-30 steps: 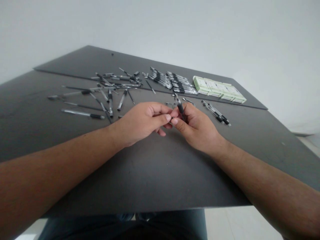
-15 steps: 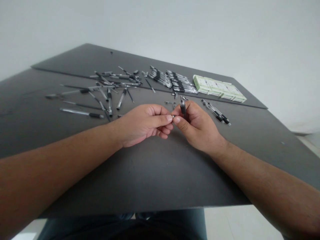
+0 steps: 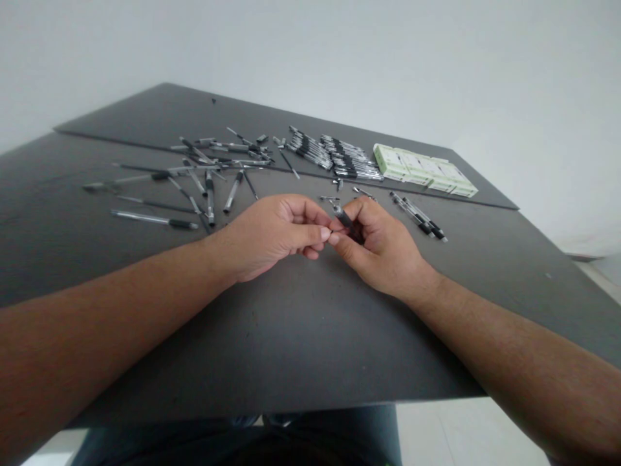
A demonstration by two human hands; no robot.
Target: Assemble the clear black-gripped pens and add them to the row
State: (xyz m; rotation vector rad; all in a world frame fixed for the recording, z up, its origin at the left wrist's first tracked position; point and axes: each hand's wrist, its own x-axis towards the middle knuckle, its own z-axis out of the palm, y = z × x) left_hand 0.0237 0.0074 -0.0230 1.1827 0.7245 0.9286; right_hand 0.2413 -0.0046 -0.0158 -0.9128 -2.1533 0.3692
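Note:
My right hand [image 3: 385, 249] is curled around a pen barrel [image 3: 345, 219] with a black grip; its end pokes up between thumb and forefinger, tilted to the left. My left hand [image 3: 274, 236] has its thumb and forefinger pinched together, meeting my right fingertips. A tiny dark piece [image 3: 331, 232] sits where the fingertips meet, too small and covered to name. Just beyond my hands lie small loose pen parts [image 3: 328, 198]. To the right of my right hand, several pens [image 3: 418, 217] lie side by side on the dark table [image 3: 291, 349].
Scattered pen barrels and refills [image 3: 209, 200] cover the table's left part. Behind, rows of pens [image 3: 352, 158] lie bundled close together. Green and white boxes [image 3: 427, 171] stand at the back right, near the wall. A low step runs across the tabletop.
The pen barrel in my right hand has tipped from nearly upright to leaning left. Both hands stay together at the fingertips, shifted slightly left.

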